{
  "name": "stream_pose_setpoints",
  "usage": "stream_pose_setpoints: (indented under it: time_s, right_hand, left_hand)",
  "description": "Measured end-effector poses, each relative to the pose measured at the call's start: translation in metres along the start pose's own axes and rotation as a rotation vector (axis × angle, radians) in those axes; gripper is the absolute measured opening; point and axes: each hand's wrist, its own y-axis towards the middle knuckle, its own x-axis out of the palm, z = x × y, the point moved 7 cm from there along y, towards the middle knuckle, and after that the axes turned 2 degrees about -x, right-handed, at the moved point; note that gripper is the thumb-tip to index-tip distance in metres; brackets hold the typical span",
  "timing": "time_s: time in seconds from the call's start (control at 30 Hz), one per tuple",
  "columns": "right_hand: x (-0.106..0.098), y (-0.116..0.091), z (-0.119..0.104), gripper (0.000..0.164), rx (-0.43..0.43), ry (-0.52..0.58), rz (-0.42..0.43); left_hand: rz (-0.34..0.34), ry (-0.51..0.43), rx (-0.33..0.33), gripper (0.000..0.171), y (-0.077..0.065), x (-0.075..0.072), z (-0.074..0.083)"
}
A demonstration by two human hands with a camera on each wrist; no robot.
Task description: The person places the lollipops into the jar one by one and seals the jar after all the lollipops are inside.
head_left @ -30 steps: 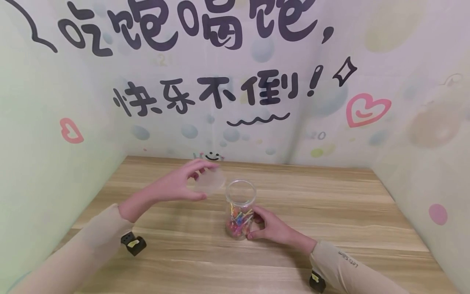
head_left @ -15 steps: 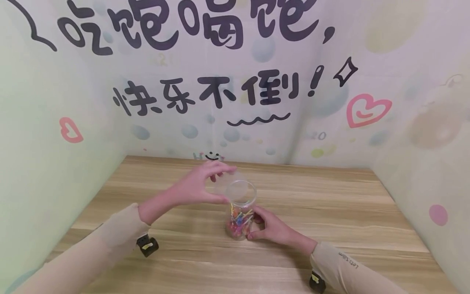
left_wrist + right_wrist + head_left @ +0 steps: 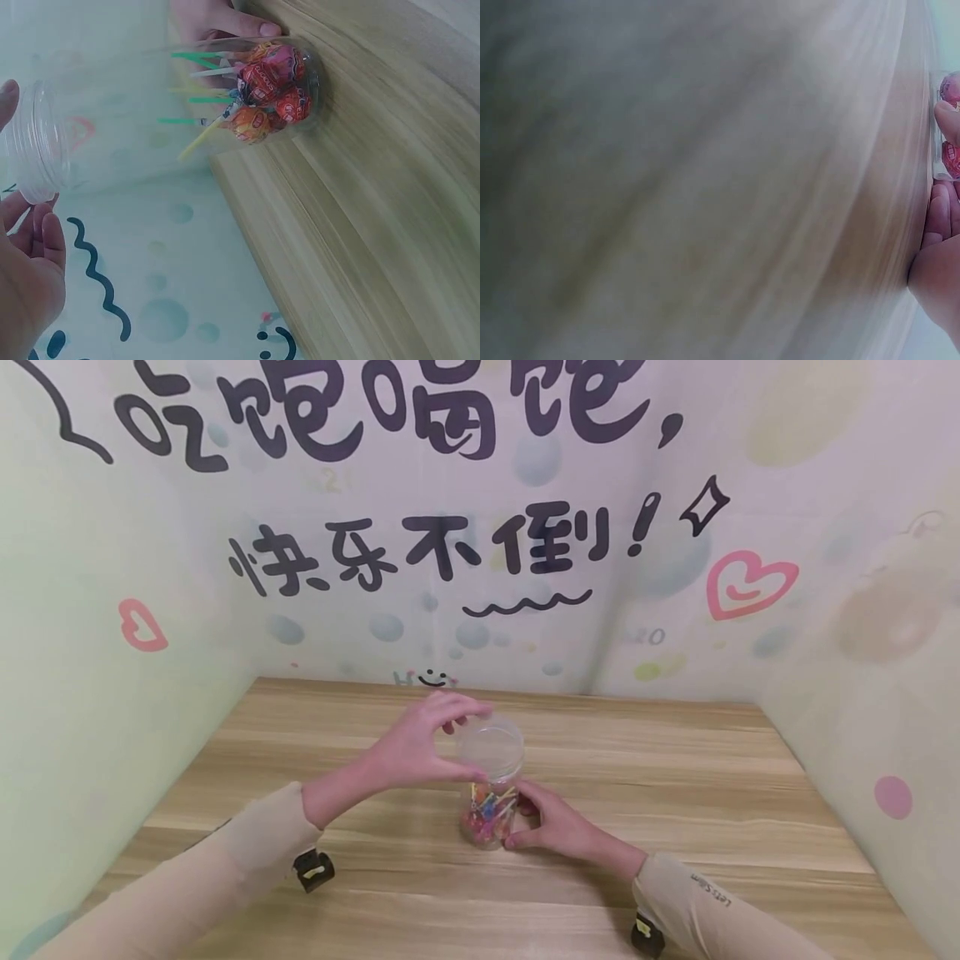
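Observation:
A clear jar (image 3: 489, 787) stands upright on the wooden table, and several wrapped lollipops (image 3: 268, 94) with coloured sticks lie in its lower part. On the jar's mouth sits a translucent lid (image 3: 492, 743), whose edge my left hand (image 3: 411, 745) grips between thumb and fingers. In the left wrist view the lid (image 3: 37, 142) is over the rim; whether it is screwed tight I cannot tell. My right hand (image 3: 558, 822) holds the jar low on its right side, thumb in front. The right wrist view catches only part of that hand (image 3: 941, 277) and the jar's base.
The wooden table (image 3: 675, 777) reaches back to a printed wall cloth (image 3: 360, 635) with dark lettering and hearts. Cloth walls also close off the left and right sides. A small black camera (image 3: 313, 870) is strapped at the left wrist, another camera (image 3: 647, 937) at the right.
My left hand has moved right with the lid, from beside the jar to over its mouth, and the lid now rests on the rim. The right hand and jar have stayed still.

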Motion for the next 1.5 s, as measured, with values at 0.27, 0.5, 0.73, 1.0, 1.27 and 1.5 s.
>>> stream_pose_setpoints:
  time_s: [0.27,0.5,0.73,1.0,1.27,1.5]
  right_hand:
    - [0.0005,-0.0008,-0.0003,0.081,-0.002,-0.018,0.001]
    - [0.002,-0.0005,-0.0001,0.076,-0.008,-0.011,-0.001]
    - [0.003,0.0002,-0.0003,0.079,-0.011,0.003,-0.013]
    - [0.0027,0.0001,-0.0006,0.079,-0.001,0.003,-0.016]
    - [0.0016,0.0001,-0.0006,0.082,0.003,-0.002,-0.011]
    - [-0.0002,-0.0005,-0.002,0.08,0.013,-0.017,-0.002]
  left_hand:
    - [-0.011,-0.003,-0.02,0.076,-0.0015,0.0058,-0.0015]
    - [-0.019,-0.004,-0.036,0.077,-0.0044,0.0071,-0.0026]
    - [-0.041,-0.016,-0.031,0.076,-0.0044,0.008,-0.0047]
    - [-0.063,-0.048,-0.017,0.075,-0.003,0.0089,-0.0084]
    - [0.007,-0.057,-0.033,0.075,-0.005,0.0104,-0.007]
    - [0.073,-0.077,-0.028,0.07,-0.0089,0.0106,-0.0039]
